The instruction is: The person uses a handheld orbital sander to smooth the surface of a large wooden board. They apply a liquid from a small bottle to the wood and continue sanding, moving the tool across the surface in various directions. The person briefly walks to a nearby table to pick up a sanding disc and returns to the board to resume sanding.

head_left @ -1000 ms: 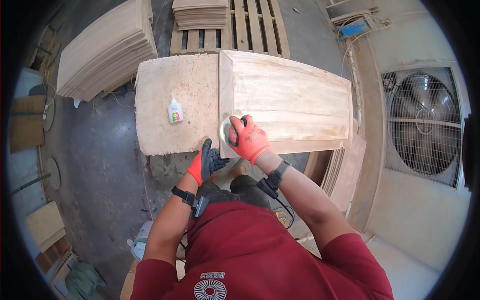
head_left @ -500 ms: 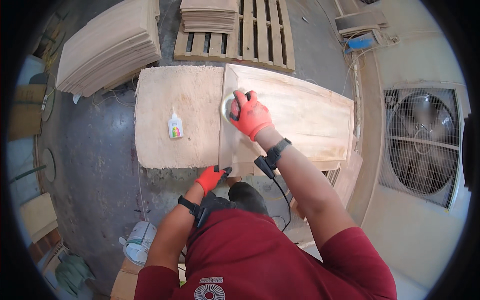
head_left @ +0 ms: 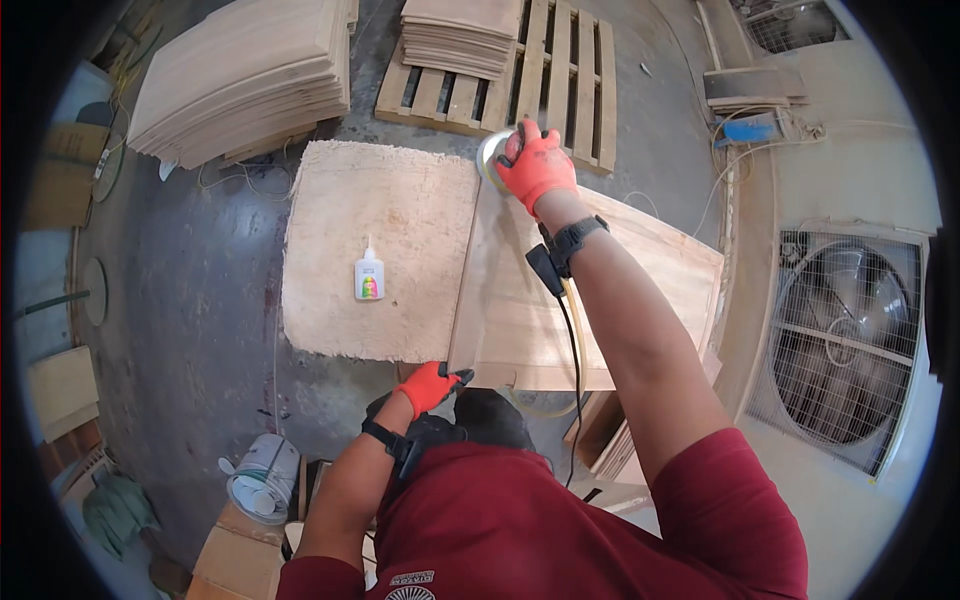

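In an orange-red glove with dark fingertips, my right hand [head_left: 546, 172] grips a round power sander [head_left: 491, 160] at the far left corner of a pale wooden panel [head_left: 650, 290]. The sander's disc juts out past the glove on the left. At the panel's near left corner my gloved left hand [head_left: 430, 387] is closed on the edge; its fingertips are partly hidden. Left of the panel lies a rough-edged pale board [head_left: 330, 190], level with it or slightly beneath. A white glue bottle [head_left: 369, 276] with a thin nozzle rests on this board.
Stacked wooden sheets [head_left: 240, 80] stand at the far left. Beyond the bench, a wooden pallet [head_left: 592, 90] bears another sheet stack [head_left: 455, 40]. A caged fan [head_left: 845, 340] is on the right. A hose [head_left: 579, 330] and black cable hang below my right arm. A white bucket [head_left: 270, 475] stands lower left.
My right hand has moved the sander away from me, from the panel's left side to its far left corner. My left hand stays at the near corner. The whole view has shifted slightly.
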A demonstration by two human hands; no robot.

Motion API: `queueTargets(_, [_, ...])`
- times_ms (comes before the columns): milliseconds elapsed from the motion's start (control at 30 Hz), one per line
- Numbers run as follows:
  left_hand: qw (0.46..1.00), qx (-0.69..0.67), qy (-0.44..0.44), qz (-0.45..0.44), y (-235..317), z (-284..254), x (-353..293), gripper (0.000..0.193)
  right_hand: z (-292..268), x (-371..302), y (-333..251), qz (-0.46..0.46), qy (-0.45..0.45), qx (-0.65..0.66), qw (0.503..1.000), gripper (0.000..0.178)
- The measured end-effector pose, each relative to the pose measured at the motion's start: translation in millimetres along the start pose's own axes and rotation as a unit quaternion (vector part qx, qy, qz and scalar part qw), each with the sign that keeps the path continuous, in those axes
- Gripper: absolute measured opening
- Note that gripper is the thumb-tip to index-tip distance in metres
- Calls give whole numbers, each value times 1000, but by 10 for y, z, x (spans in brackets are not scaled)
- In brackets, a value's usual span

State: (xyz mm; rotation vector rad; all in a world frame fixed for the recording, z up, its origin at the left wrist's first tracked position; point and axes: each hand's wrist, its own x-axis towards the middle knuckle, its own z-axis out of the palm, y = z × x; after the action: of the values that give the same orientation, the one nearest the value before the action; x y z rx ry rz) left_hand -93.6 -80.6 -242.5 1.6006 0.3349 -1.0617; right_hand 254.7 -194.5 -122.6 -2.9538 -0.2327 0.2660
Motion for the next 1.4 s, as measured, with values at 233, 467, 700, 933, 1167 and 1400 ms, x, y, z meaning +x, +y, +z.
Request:
queueTargets(233, [1000,11,5,11,-40,5,49,26,-107,-236,641,99,30,18,994,62])
queueTargets(467, [998,14,56,11,-386,121,233,36,117,-435,356,65,16,52,996,59])
queueTargets(700, [997,18,69,30,-140,98,45,40,19,-458,487,60,10,102,993,39])
queueTargets(933, [980,118,122,108,-583,47,111,27,-237,-486,1513,101,-11,106,989,39])
queueTargets(1167, [970,104,212,-54,-616,-7,41,42,-475,-446,2692,140,4,142,980,39])
queueTargets(1400, [966,40,239,-93,71,262,-143,40,-670,-517,4053,198,42,134,970,38])
